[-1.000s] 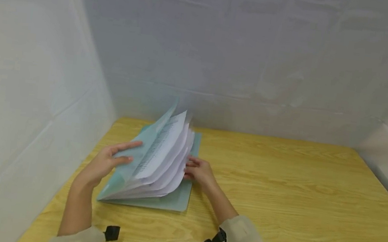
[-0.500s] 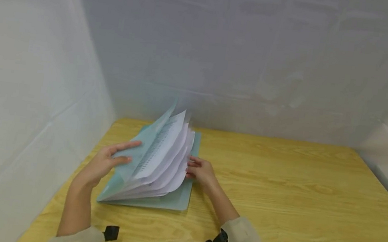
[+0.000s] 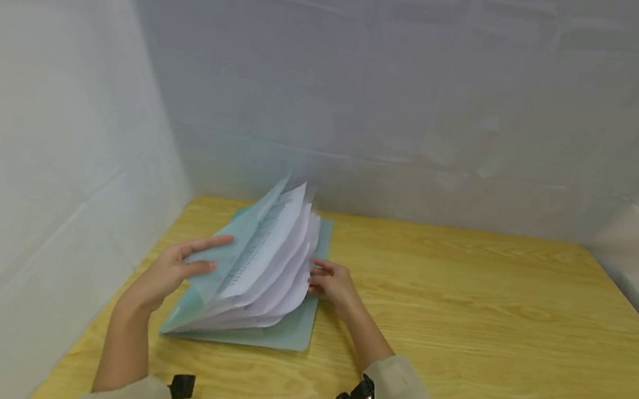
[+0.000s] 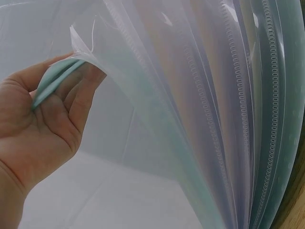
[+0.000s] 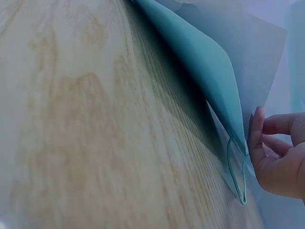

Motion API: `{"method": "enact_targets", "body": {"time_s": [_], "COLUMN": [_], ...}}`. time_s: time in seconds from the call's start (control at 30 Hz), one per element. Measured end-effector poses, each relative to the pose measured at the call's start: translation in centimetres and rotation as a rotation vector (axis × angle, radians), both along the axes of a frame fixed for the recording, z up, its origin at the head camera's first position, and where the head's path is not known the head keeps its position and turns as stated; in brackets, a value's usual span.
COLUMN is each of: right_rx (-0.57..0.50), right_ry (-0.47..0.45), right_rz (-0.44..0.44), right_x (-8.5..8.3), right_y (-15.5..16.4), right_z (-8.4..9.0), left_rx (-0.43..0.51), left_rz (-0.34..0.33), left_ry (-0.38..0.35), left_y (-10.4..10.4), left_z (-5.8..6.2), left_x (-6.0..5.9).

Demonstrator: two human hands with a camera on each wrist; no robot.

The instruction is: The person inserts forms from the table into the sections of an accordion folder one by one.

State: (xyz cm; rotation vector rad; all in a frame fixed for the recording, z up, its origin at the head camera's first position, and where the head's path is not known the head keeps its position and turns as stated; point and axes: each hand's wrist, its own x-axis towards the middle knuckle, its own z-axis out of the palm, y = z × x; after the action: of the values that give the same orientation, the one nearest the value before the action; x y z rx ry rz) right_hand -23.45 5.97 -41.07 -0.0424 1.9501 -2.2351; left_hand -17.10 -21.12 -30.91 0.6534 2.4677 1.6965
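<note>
A wooden table (image 3: 461, 310) is seen under both hands. Between the hands a teal display folder (image 3: 286, 328) lies on it, its clear sleeves (image 3: 265, 253) fanned upward. The front cover (image 4: 52, 78) is pinched by the left hand (image 3: 170, 271) between thumb and fingers, forearm stretched forward. The sleeve edges are touched by the right hand (image 3: 332, 283), fingers loosely curled, just right of the folder.

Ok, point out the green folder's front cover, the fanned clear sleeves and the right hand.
front cover (image 3: 208, 279), head view, on the lifted green flap beside the left hand.
clear sleeves (image 3: 269, 266), head view, on the middle of the fanned pages.
right hand (image 3: 334, 286), head view, on the back of the hand.
</note>
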Motion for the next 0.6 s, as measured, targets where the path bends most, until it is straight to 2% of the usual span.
{"method": "enact_targets", "body": {"time_s": [0.2, 0.6], "right_rx": [-0.030, -0.020], "right_ry": [0.007, 0.022], "right_rz": [0.023, 0.021], "right_x": [0.0, 0.3], "right_y": [-0.6, -1.3], "right_z": [-0.2, -0.5], "left_rx": [0.001, -0.005], "left_rz": [0.001, -0.017], "left_ry": [0.000, 0.004], "left_y": [0.0, 0.0], "left_z": [0.0, -0.2], "left_x": [0.0, 0.0]}}
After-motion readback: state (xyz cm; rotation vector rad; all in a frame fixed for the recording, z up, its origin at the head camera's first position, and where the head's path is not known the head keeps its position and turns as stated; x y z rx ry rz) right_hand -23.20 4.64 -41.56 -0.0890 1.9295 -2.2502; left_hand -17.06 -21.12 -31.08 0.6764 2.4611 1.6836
